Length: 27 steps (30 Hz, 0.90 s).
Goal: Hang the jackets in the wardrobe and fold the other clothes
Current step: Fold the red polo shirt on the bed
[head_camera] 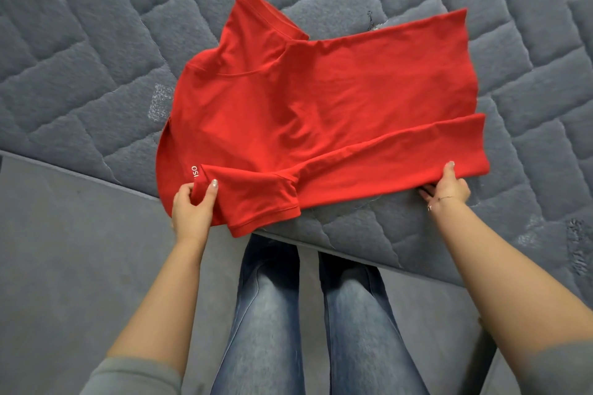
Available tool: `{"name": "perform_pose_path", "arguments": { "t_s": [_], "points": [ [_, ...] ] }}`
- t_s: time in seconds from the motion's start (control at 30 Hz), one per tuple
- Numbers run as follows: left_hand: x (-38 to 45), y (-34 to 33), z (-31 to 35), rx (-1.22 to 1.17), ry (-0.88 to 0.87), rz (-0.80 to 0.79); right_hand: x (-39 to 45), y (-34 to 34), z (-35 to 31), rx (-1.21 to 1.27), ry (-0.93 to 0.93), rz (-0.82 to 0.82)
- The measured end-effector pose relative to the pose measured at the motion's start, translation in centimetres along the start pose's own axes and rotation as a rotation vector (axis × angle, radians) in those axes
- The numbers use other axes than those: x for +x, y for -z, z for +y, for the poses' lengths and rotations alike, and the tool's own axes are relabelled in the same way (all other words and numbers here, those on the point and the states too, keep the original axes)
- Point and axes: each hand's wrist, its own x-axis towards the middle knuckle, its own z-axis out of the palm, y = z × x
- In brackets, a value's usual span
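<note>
A red T-shirt (pixel 321 112) lies spread on the grey quilted mattress (pixel 96 42), with its near long edge folded over toward the middle. One sleeve sticks out at the far side, the other hangs at the near edge. My left hand (pixel 192 208) pinches the shirt's near left corner, by a small white print. My right hand (pixel 447 191) grips the folded edge at the near right, close to the hem.
The mattress edge (pixel 369 253) runs diagonally just in front of my jeans-clad legs (pixel 308 314). A grey floor (pixel 64 250) lies to the left below it. No other clothes are in view.
</note>
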Motion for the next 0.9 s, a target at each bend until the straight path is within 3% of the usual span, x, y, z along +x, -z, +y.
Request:
{"name": "perform_pose_path", "arguments": {
  "t_s": [0.2, 0.33, 0.43, 0.53, 0.6, 0.67, 0.73, 0.8, 0.9],
  "points": [
    [1.5, 0.1, 0.4, 0.062, 0.010, 0.018, 1.3, 0.9, -0.3, 0.002, -0.055, 0.052],
    [0.0, 0.7, 1.3, 0.087, -0.163, 0.281, -2.8, 0.6, 2.4, -0.078, -0.149, 0.057],
    [-1.9, 0.3, 1.8, 0.033, -0.238, 0.197, -8.0, -0.7, 6.7, -0.209, 0.010, -0.156],
    [-2.5, -1.4, 1.8, 0.027, -0.002, -0.035, -12.3, -3.9, 9.9, -0.418, 0.205, -0.508],
    [-2.4, -2.3, 1.8, 0.013, 0.103, -0.157, -13.7, -6.2, 11.0, -0.615, 0.323, -0.647],
    [-2.1, -2.7, 1.7, 0.093, 0.040, -0.153, -14.5, -8.2, 11.3, -0.853, 0.446, -0.716],
    [-1.7, -2.6, 1.5, 0.189, 0.002, -0.025, -14.7, -9.4, 11.3, -0.988, 0.518, -0.708],
    [-1.4, -2.2, 1.6, 0.150, 0.080, 0.027, -14.6, -9.9, 11.1, -0.898, 0.464, -0.728],
    [-0.5, -1.9, 1.7, 0.090, 0.040, -0.099, -14.6, -9.8, 10.7, -0.700, 0.314, -0.815]
  ]
}}
